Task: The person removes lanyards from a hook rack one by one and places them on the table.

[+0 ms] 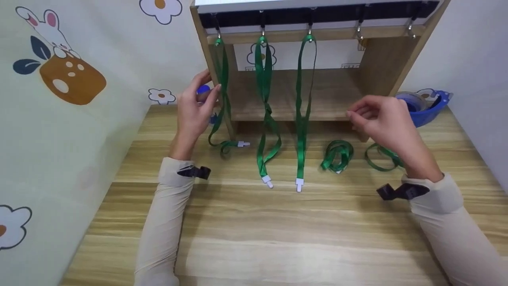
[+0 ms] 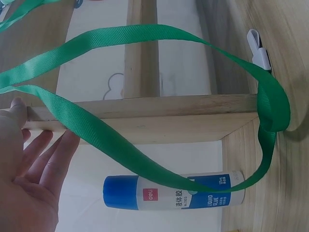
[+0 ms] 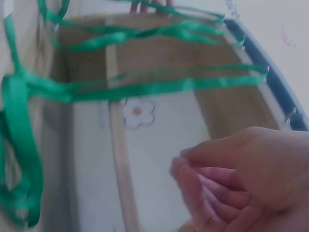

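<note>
My left hand (image 1: 194, 105) holds the left side panel (image 2: 145, 107) of a wooden shelf, thumb on one face and fingers on the other. Beside it hangs a green lanyard (image 1: 224, 75), looped on the leftmost hook, its clip low near the tabletop. Two more green lanyards, a middle one (image 1: 264, 75) and a right one (image 1: 299, 119), hang from neighbouring hooks with white clips downward. My right hand (image 1: 383, 117) hovers before the shelf's right part, fingers loosely curled, thumb near the index fingertip, holding nothing. Below it lie a coiled green lanyard (image 1: 337, 155) and another lanyard (image 1: 377, 169), partly hidden by the wrist.
Two hooks (image 1: 359, 31) at the right carry nothing. Outside the left panel stands a liquid glue bottle (image 2: 161, 192) with a blue cap. A blue tape dispenser (image 1: 430, 113) sits behind my right hand. The wooden tabletop (image 1: 278, 234) extends toward me.
</note>
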A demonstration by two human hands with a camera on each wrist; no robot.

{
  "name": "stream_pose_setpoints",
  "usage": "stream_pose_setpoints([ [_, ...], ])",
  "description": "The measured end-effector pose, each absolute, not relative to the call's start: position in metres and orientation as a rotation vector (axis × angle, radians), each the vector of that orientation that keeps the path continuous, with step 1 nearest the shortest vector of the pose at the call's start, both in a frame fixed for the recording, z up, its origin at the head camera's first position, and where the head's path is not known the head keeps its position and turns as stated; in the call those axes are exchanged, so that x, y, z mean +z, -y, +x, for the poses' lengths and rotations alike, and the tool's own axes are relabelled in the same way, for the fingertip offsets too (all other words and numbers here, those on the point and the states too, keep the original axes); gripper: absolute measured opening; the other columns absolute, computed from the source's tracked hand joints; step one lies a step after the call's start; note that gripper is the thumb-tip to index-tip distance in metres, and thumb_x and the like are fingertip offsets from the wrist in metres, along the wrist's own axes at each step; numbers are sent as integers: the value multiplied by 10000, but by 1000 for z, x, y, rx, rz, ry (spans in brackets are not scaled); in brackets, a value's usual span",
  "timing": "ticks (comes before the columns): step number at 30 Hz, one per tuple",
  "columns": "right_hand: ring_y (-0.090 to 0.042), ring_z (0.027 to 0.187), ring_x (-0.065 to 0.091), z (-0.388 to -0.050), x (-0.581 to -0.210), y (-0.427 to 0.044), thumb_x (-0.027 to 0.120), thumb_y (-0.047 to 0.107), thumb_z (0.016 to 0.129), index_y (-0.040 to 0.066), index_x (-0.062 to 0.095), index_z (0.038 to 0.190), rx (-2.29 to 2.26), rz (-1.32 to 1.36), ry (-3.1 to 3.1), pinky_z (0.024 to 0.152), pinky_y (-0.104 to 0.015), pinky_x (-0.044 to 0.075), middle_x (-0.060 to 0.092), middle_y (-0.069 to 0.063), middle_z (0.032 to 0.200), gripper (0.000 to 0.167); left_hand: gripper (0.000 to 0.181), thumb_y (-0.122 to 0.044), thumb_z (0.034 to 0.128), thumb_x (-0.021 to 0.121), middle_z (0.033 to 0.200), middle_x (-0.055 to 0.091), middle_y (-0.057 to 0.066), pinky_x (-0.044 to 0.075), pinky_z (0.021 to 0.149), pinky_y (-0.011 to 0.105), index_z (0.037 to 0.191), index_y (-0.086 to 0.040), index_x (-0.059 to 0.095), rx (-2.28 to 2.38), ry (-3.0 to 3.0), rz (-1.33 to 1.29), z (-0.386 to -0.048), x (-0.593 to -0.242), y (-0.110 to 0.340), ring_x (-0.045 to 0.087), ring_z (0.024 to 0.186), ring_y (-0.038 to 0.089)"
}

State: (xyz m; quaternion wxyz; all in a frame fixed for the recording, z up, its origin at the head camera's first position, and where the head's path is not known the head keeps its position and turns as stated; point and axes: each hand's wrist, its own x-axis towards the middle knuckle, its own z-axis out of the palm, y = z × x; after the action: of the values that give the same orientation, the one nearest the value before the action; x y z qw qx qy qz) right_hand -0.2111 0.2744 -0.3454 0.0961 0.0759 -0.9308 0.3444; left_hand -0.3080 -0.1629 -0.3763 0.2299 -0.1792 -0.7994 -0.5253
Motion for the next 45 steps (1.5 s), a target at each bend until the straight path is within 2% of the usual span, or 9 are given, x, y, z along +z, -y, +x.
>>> stream_pose_setpoints([
  [7,-121,814,765,-213,-343,-232,778,238,1021,120,811,1125,1114,286,2631,699,-86,586,816,-75,1022,161,478,-231,1052,732,1475,705,51,687,868,346,1510,-154,618,-1442,2186,-504,-308,-378,164,772,1221,238],
  [13,-206,891,794,-222,-346,-201,791,321,1010,72,798,1236,1182,277,2533,761,-86,598,819,-109,1063,337,467,-206,1050,735,1456,715,78,688,859,362,1496,-119,626,-1436,2165,-526,-309,-378,164,784,1187,242],
  [18,-243,926,807,-228,-350,-180,805,375,994,27,801,1231,1105,250,2503,847,-276,679,825,-135,1083,421,477,-232,1054,730,1474,707,56,669,906,284,1509,-144,619,-1410,2191,-509,-309,-379,163,765,1234,221],
  [21,-241,908,805,-232,-354,-171,803,362,997,27,813,1197,1084,240,2499,863,-390,694,829,-134,1065,391,474,-231,1054,728,1475,707,55,666,920,290,1507,-144,621,-1406,2194,-504,-308,-379,163,759,1249,224],
  [24,-242,894,801,-235,-357,-166,790,309,1012,35,823,1167,1073,246,2487,854,-413,696,831,-136,1053,316,471,-233,1054,727,1477,707,51,667,916,290,1506,-146,622,-1407,2196,-497,-308,-379,162,757,1255,226],
  [29,-219,905,780,-234,-357,-166,757,209,1034,48,821,1153,1055,257,2415,859,-368,688,825,-126,1065,211,478,-247,1055,727,1484,702,35,666,932,298,1511,-158,618,-1406,2203,-493,-308,-379,162,748,1273,213],
  [34,-138,866,761,-228,-348,-171,756,181,1028,59,816,1150,1075,366,2237,814,-171,627,831,-81,1035,183,485,-270,1055,729,1493,697,19,665,934,296,1516,-170,615,-1388,2209,-490,-309,-378,162,747,1273,200],
  [41,-161,860,780,-214,-331,-176,770,80,1001,60,837,1089,898,804,2190,785,-100,593,830,-86,1032,112,473,-236,1052,735,1470,712,61,664,946,317,1498,-119,627,-1389,2161,-533,-310,-377,163,766,1231,231],
  [45,-117,824,746,-207,-325,-179,794,8,961,100,862,1080,838,1120,2397,727,-114,595,825,-56,1023,164,475,-252,1056,730,1479,707,40,669,935,317,1506,-144,622,-1384,2175,-517,-310,-377,164,764,1237,215],
])
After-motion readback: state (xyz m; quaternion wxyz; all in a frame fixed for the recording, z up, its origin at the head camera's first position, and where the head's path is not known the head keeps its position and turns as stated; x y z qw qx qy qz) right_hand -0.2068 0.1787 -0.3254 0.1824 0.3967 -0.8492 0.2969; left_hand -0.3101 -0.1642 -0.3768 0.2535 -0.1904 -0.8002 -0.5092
